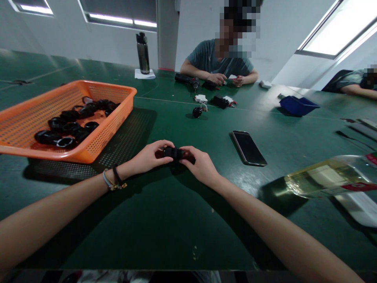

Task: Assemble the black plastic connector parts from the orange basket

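Between my two hands is a small black cylindrical part point(173, 153), held just above the green table point(165, 220). My left hand point(150, 158) pinches its left end between thumb and fingers, and my right hand point(200, 163) grips the right end the same way. Fingertips cover both ends, so the part's exact kind does not show. To the left, an orange perforated basket point(113, 122) holds several shiny black rounded parts point(70, 126). A similar black round piece with a pale loop point(197, 112) stands on the table beyond my hands.
A smartphone point(249, 148) lies right of my hands, near a bottle of yellow liquid point(326, 177). A blue tray point(299, 106), a power drill point(188, 80) and a dark water bottle point(143, 54) are farther back. Across the table a co-worker point(218, 59) handles small white pieces.
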Available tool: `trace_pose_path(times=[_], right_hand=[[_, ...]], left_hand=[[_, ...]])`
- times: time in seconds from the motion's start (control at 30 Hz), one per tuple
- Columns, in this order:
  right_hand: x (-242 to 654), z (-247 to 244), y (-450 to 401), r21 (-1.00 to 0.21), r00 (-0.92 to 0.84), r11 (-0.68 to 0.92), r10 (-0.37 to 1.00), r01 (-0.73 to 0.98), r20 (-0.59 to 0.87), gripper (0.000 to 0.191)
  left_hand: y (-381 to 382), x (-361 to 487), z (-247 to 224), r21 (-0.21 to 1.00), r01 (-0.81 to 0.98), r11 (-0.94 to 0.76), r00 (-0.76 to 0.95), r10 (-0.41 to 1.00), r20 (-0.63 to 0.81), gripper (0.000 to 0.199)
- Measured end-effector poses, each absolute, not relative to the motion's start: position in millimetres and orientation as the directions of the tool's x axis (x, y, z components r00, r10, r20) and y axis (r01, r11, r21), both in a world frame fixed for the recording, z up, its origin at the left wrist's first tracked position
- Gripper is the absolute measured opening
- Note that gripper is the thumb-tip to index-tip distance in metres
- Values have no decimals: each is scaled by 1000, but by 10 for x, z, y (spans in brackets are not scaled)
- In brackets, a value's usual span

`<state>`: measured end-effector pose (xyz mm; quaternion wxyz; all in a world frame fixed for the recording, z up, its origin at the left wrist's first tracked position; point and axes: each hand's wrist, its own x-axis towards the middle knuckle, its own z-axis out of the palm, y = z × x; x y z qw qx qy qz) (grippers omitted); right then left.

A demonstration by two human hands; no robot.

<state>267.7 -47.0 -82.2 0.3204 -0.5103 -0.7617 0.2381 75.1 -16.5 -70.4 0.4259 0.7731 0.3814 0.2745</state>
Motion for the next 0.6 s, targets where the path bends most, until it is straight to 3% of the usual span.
trace_pose_path(times=[0.6], right_hand=[[2678,-815,-473,-667,-276,371,928,646,249,28]], left_hand=[[-169,751,-693,871,356,-339,557,825,94,34]])
